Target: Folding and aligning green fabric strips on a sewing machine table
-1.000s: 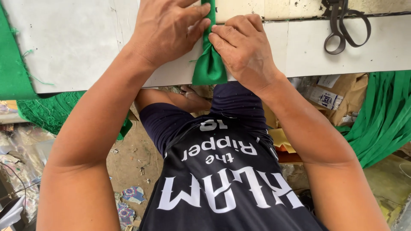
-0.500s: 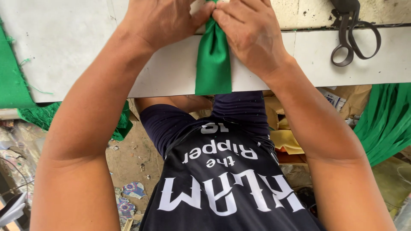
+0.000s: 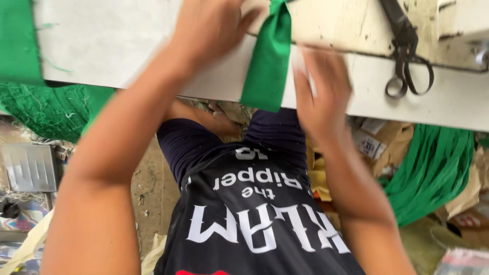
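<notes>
White worn table [image 3: 127, 46] across the far side, green fabric strip [image 3: 268, 56] draped over its near edge at the middle, black scissors [image 3: 405, 51] lying at right, green cloth [image 3: 18, 40] at far left

just one view here, a head cam looking steeply down past the wearer's own chest and lap, so the dark shirt [image 3: 254, 224] fills the bottom middle. it sits close, both forearms run up out of the lower corners toward the white table [image 3: 127, 51] edge across the top. floor clutter shows below the table at both sides. no second view to overlap with
</notes>
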